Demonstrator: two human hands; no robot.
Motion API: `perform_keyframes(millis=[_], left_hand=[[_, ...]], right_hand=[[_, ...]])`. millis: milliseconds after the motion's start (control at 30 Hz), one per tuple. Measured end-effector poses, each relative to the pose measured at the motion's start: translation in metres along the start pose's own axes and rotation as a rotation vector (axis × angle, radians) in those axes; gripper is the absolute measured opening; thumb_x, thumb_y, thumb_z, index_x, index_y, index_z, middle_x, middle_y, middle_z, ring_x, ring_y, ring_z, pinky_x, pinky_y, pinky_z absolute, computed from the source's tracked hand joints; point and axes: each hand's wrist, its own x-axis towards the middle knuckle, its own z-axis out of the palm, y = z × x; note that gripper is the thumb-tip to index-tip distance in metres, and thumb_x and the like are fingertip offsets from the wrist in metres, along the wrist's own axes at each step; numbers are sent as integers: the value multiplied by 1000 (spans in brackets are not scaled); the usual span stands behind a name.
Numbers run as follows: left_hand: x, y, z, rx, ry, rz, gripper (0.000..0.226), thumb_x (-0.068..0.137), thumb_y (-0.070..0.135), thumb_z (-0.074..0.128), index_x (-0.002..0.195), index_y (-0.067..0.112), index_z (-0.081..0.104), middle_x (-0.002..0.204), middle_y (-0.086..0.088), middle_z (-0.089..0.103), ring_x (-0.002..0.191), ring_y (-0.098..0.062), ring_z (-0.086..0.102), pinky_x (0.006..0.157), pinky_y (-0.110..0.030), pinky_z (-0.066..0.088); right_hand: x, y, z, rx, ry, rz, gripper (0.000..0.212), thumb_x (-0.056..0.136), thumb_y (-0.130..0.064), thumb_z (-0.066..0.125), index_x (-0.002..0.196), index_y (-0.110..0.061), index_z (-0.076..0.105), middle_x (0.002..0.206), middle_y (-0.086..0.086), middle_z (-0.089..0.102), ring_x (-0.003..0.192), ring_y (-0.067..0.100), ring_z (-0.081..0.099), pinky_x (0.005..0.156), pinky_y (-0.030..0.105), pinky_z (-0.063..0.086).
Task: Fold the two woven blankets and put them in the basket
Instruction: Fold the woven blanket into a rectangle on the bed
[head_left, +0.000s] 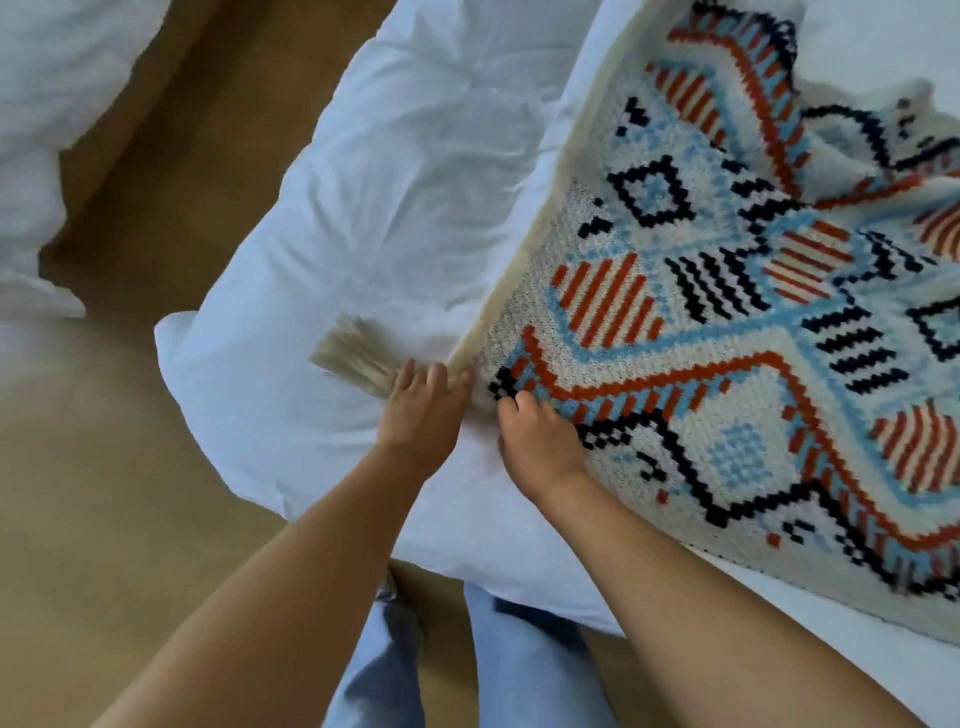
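A woven blanket (727, 312) with a cream ground and red, light-blue and navy geometric patterns lies spread over the right part of a white bed. Its near corner ends in a beige tassel (353, 356) that rests on the duvet. My left hand (423, 410) lies on that corner right beside the tassel, fingers together on the blanket's cream edge. My right hand (540, 441) is closed on the patterned corner just to the right, thumb pressed on top. The two hands almost touch. No basket and no second blanket are in view.
The white duvet (389, 208) covers the bed and hangs over its near corner. Tan floor (104, 493) runs along the left and below. More white bedding (41, 130) lies at the far left. My legs in light-blue trousers (519, 665) stand against the bed.
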Motion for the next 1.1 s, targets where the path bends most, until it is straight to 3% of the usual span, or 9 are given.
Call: perform_keyframes(millis=[67,133,200,333,400,500,667,933,1100], left_hand=[[-10,-10,-2,41,170,84,51,65,9,67,116,10,63,86,-13,61,74,-29,63,81,-36,49],[-23,-23,-4,118,215,144,44,48,12,75,92,16,73,64,-5,59,49,-22,59,54,-27,48],[-41,-38,0,178,159,193,42,47,17,73,90,20,74,61,-1,59,45,-19,57,50,-25,45],[-89,-71,19,267,52,223,51,61,21,61,112,29,65,74,3,61,56,-14,60,57,-26,45],[-102,-78,33,214,-75,204,65,78,13,45,141,26,33,103,-3,56,83,-21,60,74,-33,42],[-100,-76,36,114,-186,167,69,89,18,41,147,22,4,128,-11,37,109,-28,45,87,-39,32],[-63,-78,5,63,-47,269,60,81,48,42,132,18,36,126,-8,40,111,-28,41,86,-39,30],[46,-53,-59,136,18,332,43,86,19,42,129,15,39,128,-8,44,115,-27,42,88,-37,34],[108,-34,-98,173,23,407,48,86,15,42,133,15,35,133,-9,40,121,-28,37,93,-38,33]], right_hand=[[-1,-10,1,23,1,32,29,91,-3,44,120,-5,45,117,16,51,104,33,51,66,35,38],[-8,-22,5,65,18,44,28,93,-8,43,120,-5,46,117,16,52,104,33,51,66,33,35],[-18,-41,12,95,24,50,26,94,-13,43,118,-6,47,116,15,53,103,32,52,66,32,33],[-37,-87,32,78,-46,8,20,93,-12,42,111,-7,48,114,14,52,99,32,52,63,33,34],[-40,-97,39,71,-65,61,21,92,-10,43,113,-8,46,116,12,50,102,31,51,62,34,33],[-39,-100,38,108,-84,152,26,90,-16,48,114,-11,43,118,10,48,106,29,48,64,33,34],[-32,-92,22,268,22,243,28,89,-22,42,113,-9,48,113,11,53,100,29,52,66,32,33],[24,-44,-35,469,265,396,6,83,-17,41,79,-13,37,82,5,46,72,19,41,59,31,28],[64,1,-74,533,332,500,7,86,-16,41,81,-12,44,81,0,43,70,18,42,57,28,28]])
